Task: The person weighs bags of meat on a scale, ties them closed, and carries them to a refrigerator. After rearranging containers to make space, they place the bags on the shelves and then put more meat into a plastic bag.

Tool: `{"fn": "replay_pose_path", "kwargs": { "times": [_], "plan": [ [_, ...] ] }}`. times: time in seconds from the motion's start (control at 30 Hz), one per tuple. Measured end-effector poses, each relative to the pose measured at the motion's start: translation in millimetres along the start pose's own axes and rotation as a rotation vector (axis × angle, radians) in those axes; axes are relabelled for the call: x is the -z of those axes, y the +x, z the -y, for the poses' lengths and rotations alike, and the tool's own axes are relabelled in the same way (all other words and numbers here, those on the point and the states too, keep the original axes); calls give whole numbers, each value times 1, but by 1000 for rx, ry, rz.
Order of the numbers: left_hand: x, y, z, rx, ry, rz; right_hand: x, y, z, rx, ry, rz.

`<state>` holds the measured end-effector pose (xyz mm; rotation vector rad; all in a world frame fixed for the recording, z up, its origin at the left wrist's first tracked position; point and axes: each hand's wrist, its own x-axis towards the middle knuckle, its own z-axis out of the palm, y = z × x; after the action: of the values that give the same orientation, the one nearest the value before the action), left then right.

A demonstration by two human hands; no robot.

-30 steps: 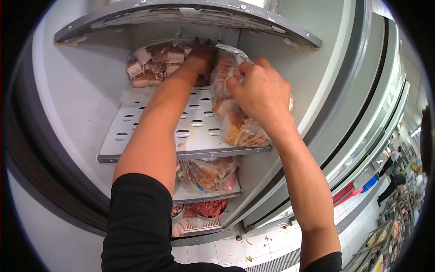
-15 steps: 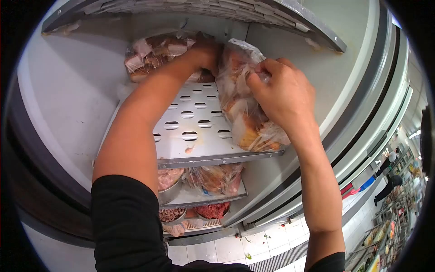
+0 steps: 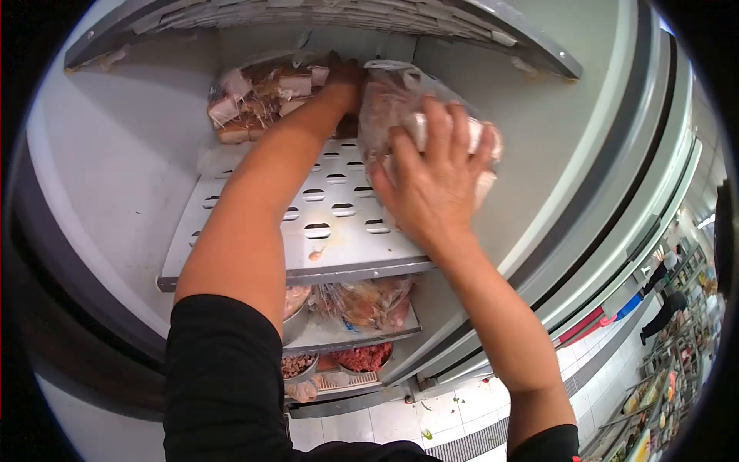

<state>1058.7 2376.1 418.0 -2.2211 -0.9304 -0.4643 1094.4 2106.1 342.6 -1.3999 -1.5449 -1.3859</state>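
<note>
Spread flat, my right hand (image 3: 435, 173) presses on a clear plastic bag of meat pieces (image 3: 385, 96) at the right of a slotted metal shelf (image 3: 262, 239). At the back, my left hand (image 3: 346, 81) reaches between that bag and another clear bag of pale and reddish-brown meat chunks (image 3: 296, 85). The left fingers look stretched out against the back, though shadow covers part of them. Part of the right-hand bag is hidden under my right hand and wrist.
A shelf with stacked white pieces (image 3: 308, 15) hangs overhead. Lower down are a bagged item (image 3: 358, 304), a bowl of red minced meat (image 3: 366, 356) and a bowl of small diced bits (image 3: 296, 366). The cabinet door (image 3: 608, 223) stands open at right, with people beyond it.
My right hand has gone from pinching the bag's side to lying spread on it. The bag's front end has moved back and up from the shelf's front edge. My left hand remains at the back.
</note>
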Motion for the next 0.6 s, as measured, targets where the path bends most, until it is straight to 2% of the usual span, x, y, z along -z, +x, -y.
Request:
{"fn": "replay_pose_path", "kwargs": {
  "times": [0.1, 0.13, 0.2, 0.23, 0.3, 0.33, 0.4, 0.47, 0.53, 0.57, 0.6],
  "plan": [
    [-16, -18, 0, -3, 215, -173, -2, -3, 0, 2, 27, -1],
    [-18, -22, 4, -7, 224, -174, 0, -4, -2, 3, 33, -18],
    [-6, -34, 10, -51, -350, -52, 9, -7, -5, 5, 6, 26],
    [1, -38, 12, -48, -343, -53, 12, -8, -5, 10, 43, 25],
    [48, -71, 2, 224, -608, 143, 18, -12, -6, 14, 87, 19],
    [54, -82, -10, 228, -600, 142, 21, -14, -7, 12, 131, 29],
    [64, -101, -39, 634, -1544, -95, 30, -21, -12, 13, 178, 27],
    [124, -143, -77, 825, -1764, 79, 50, -41, -18, -72, 397, -43],
    [105, -140, -100, 377, -2275, 171, 76, -61, -21, -80, 395, -62],
    [108, -134, -108, 397, -2212, 31, 83, -71, -24, -84, 392, -68],
    [109, -132, -112, 403, -2209, 29, 88, -79, -28, -89, 388, -74]
  ]
}}
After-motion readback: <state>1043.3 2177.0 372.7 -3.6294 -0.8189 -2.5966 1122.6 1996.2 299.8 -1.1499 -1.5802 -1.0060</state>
